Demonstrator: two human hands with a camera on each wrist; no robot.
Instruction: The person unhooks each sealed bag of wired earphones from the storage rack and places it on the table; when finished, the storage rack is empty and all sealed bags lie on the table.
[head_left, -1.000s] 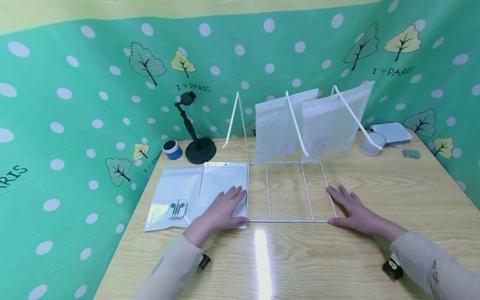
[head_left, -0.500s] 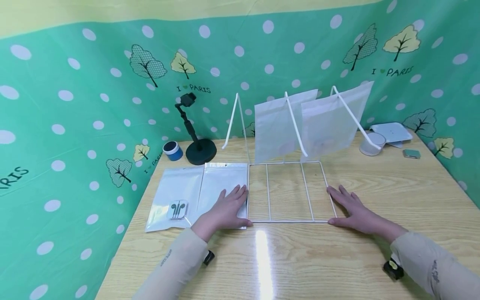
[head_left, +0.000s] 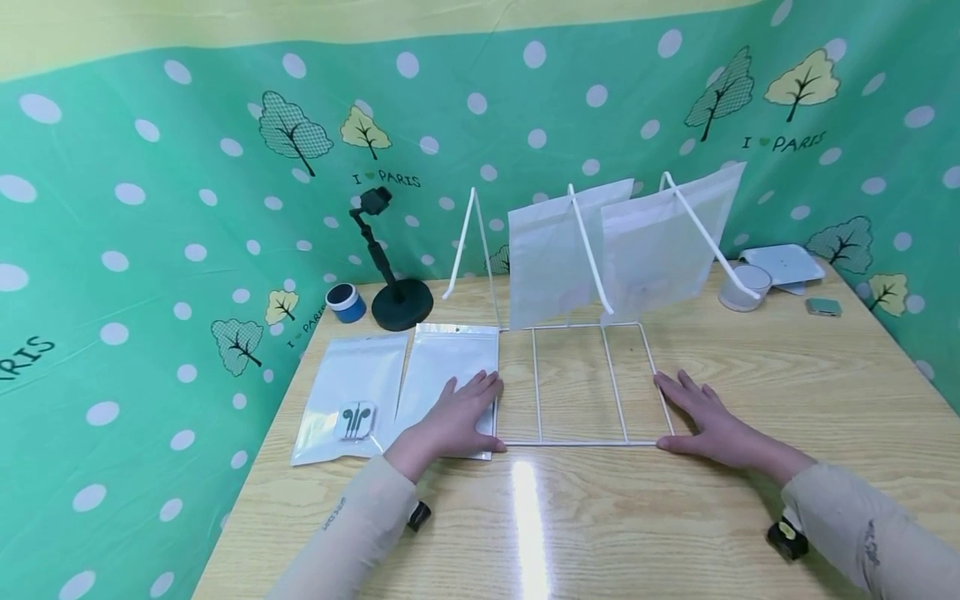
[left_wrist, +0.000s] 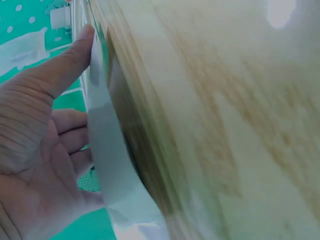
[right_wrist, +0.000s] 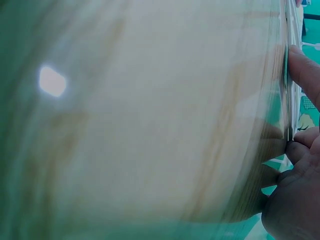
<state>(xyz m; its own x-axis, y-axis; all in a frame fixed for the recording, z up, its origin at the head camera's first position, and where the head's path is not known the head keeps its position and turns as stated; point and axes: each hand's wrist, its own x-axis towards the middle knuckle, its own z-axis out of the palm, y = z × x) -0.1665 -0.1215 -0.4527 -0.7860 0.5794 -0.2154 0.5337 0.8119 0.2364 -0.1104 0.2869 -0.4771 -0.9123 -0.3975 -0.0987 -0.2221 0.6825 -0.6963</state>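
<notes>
A white wire rack (head_left: 573,442) stands on the wooden table with its base frame flat toward me. My left hand (head_left: 450,419) rests with spread fingers on a silver-white zip pouch (head_left: 450,350), its fingertips and thumb at the rack's left side wire. In the left wrist view the thumb and fingers of the left hand (left_wrist: 42,115) lie along the pouch (left_wrist: 107,145). My right hand (head_left: 705,423), fingers extended, touches the rack's right side wire. Two pale pouches, one on the left (head_left: 558,258) and one on the right (head_left: 660,250), hang from the rack's upper arms.
A second flat pouch (head_left: 360,358) lies at the left with boxed earphones (head_left: 356,420) on it. Behind stand a blue jar (head_left: 346,303) and a black stand (head_left: 402,302). At the back right are a clear cup (head_left: 742,290), a white tray (head_left: 783,263) and a small green item (head_left: 823,307).
My left hand has shifted slightly right, and the pouch under it has slid right against the rack, leaving a gap beside the other pouch. The right hand has stayed in place.
</notes>
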